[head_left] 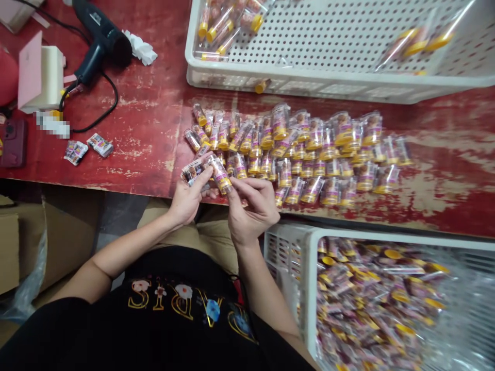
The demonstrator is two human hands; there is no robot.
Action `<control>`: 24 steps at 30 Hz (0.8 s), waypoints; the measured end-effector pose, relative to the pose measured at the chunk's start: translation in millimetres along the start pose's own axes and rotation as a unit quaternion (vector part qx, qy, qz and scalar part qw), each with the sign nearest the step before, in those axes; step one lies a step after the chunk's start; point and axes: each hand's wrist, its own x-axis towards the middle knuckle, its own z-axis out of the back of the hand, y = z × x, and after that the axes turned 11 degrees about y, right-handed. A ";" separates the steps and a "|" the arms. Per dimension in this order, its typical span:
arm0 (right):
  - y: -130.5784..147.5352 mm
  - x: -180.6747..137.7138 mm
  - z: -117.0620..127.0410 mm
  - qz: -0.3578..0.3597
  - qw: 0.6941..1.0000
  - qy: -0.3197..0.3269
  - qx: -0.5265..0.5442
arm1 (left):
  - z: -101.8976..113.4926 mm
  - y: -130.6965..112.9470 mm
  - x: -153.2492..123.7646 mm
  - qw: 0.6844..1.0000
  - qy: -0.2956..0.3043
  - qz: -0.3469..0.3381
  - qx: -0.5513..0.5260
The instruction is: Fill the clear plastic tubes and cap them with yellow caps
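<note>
My left hand [187, 200] is closed around a few small printed cards [192, 172]. Its thumb also rests on a small clear tube [218, 174] with a printed wrap and a yellow end. The fingertips of my right hand [251, 206] pinch that tube at its yellow end. Both hands are close together over the table's front edge. Just beyond them, many similar tubes [284, 172] with yellow ends lie in crowded rows on the worn red table [150, 118].
A white perforated crate [325, 77] with some tubes stands at the back. Another white crate [309, 288], heaped with tubes, is at lower right. To the left lie a corded hair dryer [102, 49], crumpled tissue [141, 49], two card stacks [99, 145] and a phone [14, 143].
</note>
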 end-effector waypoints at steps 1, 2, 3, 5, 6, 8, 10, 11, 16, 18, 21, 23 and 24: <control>0.4 -0.8 0.5 0.000 1.000 0.000 0.000 | 0.2 0.3 -0.8 1.000 0.003 0.000 -0.002; 1.0 -1.3 0.9 -0.001 1.000 0.000 -0.001 | 0.4 0.6 -1.4 1.000 0.006 -0.001 0.000; 1.8 -1.5 1.3 -0.002 1.000 0.002 -0.002 | 0.6 0.8 -1.8 1.000 0.008 -0.002 0.004; 3.7 -1.4 2.1 -0.001 1.000 0.004 -0.001 | 0.7 1.0 -2.4 1.000 0.013 -0.005 0.020; 4.7 -1.2 2.5 0.002 1.000 0.006 0.002 | 0.6 1.0 -2.5 0.999 0.015 -0.008 0.028; 6.0 -0.4 3.0 0.012 1.000 0.006 0.013 | 0.3 0.8 -2.5 0.999 0.018 -0.010 0.036; 6.2 0.1 3.4 0.018 1.000 0.004 0.025 | 0.0 0.8 -2.3 0.999 0.019 -0.014 0.033; 6.0 0.1 3.6 0.019 0.999 0.004 0.030 | -0.2 0.8 -2.1 0.999 0.019 -0.016 0.030; 5.1 -2.3 4.9 -0.003 1.000 0.016 0.019 | 0.0 1.2 -0.6 1.000 0.008 -0.008 0.014; 6.0 -3.4 5.5 -0.008 1.000 0.016 0.014 | -0.2 1.4 -0.3 1.000 0.007 -0.005 0.014; 4.9 -2.3 4.2 0.006 1.000 0.006 0.023 | -1.4 1.5 0.1 1.000 0.013 -0.004 0.017; -1.6 0.6 0.5 0.026 0.999 -0.010 0.023 | -1.3 1.3 1.4 1.000 0.016 -0.003 0.016; -6.8 2.4 -2.1 0.034 0.999 -0.022 0.016 | -0.2 0.9 2.6 1.000 0.013 0.000 0.016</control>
